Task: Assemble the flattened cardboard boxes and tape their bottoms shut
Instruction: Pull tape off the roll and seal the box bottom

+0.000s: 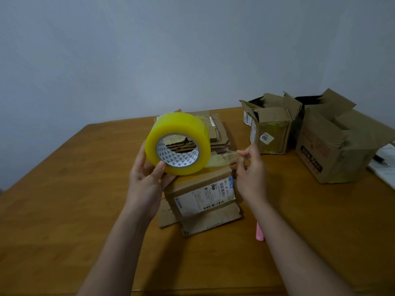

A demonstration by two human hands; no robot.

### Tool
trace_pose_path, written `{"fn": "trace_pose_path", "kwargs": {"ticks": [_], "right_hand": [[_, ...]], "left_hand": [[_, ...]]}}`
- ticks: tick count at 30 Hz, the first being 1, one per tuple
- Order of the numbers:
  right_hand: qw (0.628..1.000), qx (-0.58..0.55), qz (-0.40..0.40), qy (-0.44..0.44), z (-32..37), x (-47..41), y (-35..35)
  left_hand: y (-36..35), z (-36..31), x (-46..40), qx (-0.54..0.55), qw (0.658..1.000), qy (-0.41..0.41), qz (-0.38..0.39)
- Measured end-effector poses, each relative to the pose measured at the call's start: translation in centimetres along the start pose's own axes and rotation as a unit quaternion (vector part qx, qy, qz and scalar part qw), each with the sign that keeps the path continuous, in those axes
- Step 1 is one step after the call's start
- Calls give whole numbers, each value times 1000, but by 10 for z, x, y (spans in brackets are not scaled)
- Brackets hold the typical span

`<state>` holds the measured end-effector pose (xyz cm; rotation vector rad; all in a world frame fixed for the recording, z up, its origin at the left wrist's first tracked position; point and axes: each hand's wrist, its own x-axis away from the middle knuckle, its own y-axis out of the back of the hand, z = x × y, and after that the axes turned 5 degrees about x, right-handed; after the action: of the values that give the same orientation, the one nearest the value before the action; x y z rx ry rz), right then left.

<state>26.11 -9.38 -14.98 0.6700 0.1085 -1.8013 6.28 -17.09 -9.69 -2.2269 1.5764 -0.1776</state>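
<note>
At frame centre the left hand [147, 178] grips a fat roll of yellowish clear tape [177, 144]; the right hand [251, 167] pinches its loose tape end [224, 157]; both hover above a small label-bearing brown cardboard box [201, 199] on the wooden table [64, 210]; flattened cardboard [215, 133] lies behind.

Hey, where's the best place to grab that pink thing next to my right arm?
Pinch the pink object across its narrow sides, from above. It lies flat on the table, and only its near end shows past your right forearm; what it is can't be told.
</note>
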Motion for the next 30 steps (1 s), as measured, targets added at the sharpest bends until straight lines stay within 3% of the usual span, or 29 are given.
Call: {"fn": "trace_pose_path", "kwargs": {"ticks": [9, 18, 21, 26, 30], "right_hand": [[998, -35, 28, -44, 1, -2, 4], [977, -119, 99, -149, 7, -1, 17], [947, -196, 125, -222, 8, -3, 23], [858, -363, 171, -322, 9, -7, 33], [837, -386, 197, -336, 12, -12, 39]], "left_hand": [[-1, 1, -2, 9, 1000, 7, -4], [-1, 0, -3, 5, 1000, 15, 5], [0, -1, -3, 6, 1000, 17, 5], [0, -1, -4, 5, 1000, 27, 10], [-1, 0, -5, 7, 1000, 26, 15]]}}
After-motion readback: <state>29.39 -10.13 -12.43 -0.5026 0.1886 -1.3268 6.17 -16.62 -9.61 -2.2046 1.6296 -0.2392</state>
